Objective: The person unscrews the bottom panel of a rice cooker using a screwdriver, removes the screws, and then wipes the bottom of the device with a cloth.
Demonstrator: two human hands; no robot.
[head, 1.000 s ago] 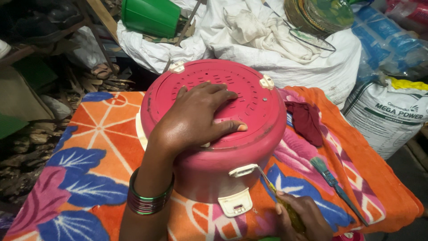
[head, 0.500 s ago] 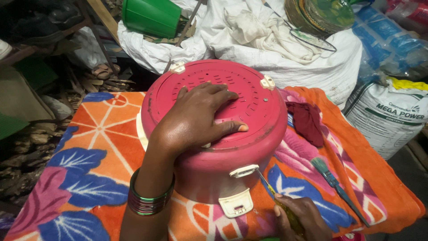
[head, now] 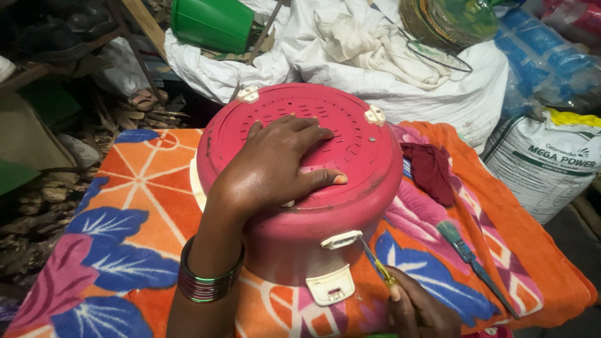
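A pink round appliance [head: 350,206] lies upside down on a flowered orange cloth [head: 125,206], its slotted base facing up. My left hand [head: 275,166] rests flat on that base, fingers spread, with green bangles on the wrist. My right hand [head: 422,310] at the bottom edge grips a screwdriver [head: 377,266] with a yellow handle. Its tip points up at the cream plastic latch [head: 341,240] on the appliance's near side.
A small paintbrush [head: 469,256] and a dark red rag [head: 432,172] lie on the cloth to the right. White sacks [head: 438,94], a green bucket [head: 213,24] and stacked plates [head: 457,19] stand behind. A printed bag [head: 551,163] sits at right, firewood [head: 44,200] at left.
The right hand has shifted the screwdriver slightly, its tip staying at the cream latch. The left hand and the appliance have not moved.
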